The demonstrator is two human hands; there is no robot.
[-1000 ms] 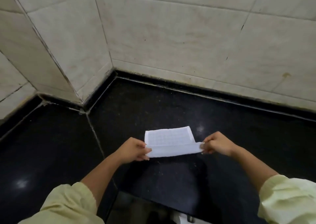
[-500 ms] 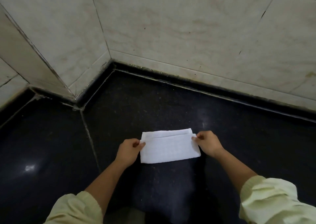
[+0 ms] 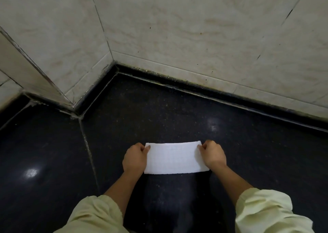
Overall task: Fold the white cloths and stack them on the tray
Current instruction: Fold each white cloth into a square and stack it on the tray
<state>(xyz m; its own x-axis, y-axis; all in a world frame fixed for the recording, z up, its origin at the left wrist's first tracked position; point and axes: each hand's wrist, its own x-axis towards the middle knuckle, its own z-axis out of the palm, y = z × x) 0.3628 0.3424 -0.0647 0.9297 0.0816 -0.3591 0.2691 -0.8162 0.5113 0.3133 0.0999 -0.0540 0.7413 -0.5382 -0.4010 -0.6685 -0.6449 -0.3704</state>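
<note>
The cloth [image 3: 175, 159] lay flat on the counter [image 3: 177, 112]. L hand [image 3: 134, 159] sat at the cloth's left edge, R hand [image 3: 213, 155] at its right, each touching a far corner. Wall [image 3: 195, 37] stood behind the cloth; counter seam [image 3: 88, 152] ran to its left.

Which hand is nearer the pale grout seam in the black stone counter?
Left. The left hand pinches the left end of the folded white cloth, just right of the pale grout seam; the right hand pinches the opposite end, farther right.
</note>
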